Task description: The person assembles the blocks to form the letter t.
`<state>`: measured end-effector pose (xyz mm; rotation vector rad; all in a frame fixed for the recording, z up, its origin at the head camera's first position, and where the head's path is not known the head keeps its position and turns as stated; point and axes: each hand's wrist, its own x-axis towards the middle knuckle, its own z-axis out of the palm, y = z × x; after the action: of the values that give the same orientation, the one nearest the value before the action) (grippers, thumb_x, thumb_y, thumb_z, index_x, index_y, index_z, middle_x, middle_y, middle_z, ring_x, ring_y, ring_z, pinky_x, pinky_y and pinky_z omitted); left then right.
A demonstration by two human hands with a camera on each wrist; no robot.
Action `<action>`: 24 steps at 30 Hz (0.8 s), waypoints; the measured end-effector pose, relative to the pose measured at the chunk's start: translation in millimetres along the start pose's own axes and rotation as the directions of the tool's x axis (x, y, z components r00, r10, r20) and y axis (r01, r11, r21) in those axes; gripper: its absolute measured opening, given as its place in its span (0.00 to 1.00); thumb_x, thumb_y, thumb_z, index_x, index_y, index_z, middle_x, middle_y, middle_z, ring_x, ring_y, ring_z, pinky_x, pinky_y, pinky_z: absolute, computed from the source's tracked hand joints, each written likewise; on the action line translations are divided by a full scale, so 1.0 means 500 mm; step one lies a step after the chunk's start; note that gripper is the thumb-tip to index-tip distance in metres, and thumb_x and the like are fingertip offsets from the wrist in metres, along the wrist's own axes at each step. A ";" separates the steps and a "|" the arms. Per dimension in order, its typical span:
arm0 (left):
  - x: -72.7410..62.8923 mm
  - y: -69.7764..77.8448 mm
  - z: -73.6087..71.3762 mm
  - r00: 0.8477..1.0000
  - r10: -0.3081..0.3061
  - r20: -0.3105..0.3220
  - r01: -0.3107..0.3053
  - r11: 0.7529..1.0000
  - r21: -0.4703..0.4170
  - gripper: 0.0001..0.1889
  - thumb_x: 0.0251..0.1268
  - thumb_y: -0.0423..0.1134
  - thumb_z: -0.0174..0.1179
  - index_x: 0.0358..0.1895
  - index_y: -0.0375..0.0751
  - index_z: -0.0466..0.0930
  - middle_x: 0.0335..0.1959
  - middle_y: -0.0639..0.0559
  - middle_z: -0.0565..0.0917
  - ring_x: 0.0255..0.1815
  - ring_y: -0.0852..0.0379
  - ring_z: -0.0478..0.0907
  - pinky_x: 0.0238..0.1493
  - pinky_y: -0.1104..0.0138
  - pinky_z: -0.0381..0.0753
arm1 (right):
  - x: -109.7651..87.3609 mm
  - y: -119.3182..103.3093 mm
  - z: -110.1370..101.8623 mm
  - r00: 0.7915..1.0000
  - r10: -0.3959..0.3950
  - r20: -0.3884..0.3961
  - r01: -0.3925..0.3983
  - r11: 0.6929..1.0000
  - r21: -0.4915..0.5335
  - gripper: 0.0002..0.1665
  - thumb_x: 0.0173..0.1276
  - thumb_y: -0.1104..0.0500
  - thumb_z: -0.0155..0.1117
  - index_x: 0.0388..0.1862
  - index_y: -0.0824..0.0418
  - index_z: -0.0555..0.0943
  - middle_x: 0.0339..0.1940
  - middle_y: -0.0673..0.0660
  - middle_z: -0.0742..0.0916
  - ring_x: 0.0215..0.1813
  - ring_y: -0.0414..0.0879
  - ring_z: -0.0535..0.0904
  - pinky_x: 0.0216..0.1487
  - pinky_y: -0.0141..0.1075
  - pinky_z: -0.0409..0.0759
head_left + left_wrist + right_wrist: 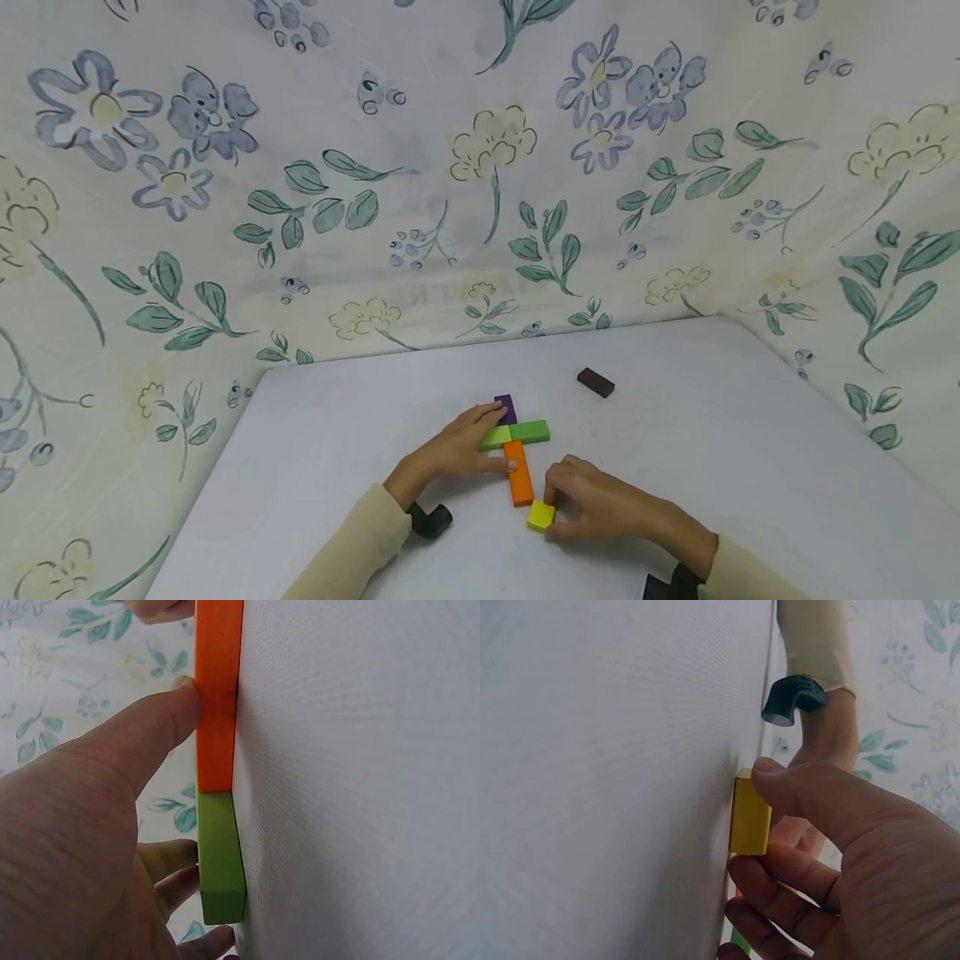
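Note:
On the white table, several flat wooden blocks lie joined in a cross-like figure. A purple block is at the far end, and a light green block and a green block lie end to end across the middle. An orange block points toward me from there. My left hand spreads over the left side, fingertips at the purple block and thumb touching the orange one. At the orange block's near end, my right hand pinches a yellow block between thumb and finger.
A dark brown block lies apart, farther back on the white table. Floral cloth hangs behind the table and along its sides. Black wrist-worn devices sit below both wrists.

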<state>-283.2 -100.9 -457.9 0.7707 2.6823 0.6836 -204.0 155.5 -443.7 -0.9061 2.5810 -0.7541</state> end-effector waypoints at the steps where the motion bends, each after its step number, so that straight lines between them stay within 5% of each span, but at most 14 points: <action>1: 0.000 0.000 0.001 1.000 0.000 -0.001 0.000 1.000 0.000 0.48 0.61 0.63 0.65 0.80 0.49 0.55 0.82 0.52 0.52 0.82 0.43 0.50 0.79 0.42 0.55 | 0.000 0.000 0.000 1.000 -0.001 0.001 0.001 1.000 -0.003 0.16 0.58 0.44 0.76 0.37 0.46 0.79 0.36 0.38 0.78 0.42 0.32 0.69 0.51 0.27 0.81; 24: 0.000 -0.004 0.002 1.000 0.005 -0.004 -0.005 1.000 -0.007 0.47 0.61 0.63 0.65 0.80 0.50 0.55 0.82 0.52 0.52 0.82 0.43 0.50 0.79 0.42 0.55 | 0.002 0.006 0.000 0.999 -0.037 -0.008 0.036 0.999 -0.034 0.16 0.58 0.45 0.76 0.37 0.46 0.78 0.36 0.38 0.78 0.41 0.31 0.69 0.49 0.28 0.81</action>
<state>-283.9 -101.9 -459.8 0.7754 2.6813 0.6959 -206.5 156.8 -445.6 -0.9645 2.5989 -0.7273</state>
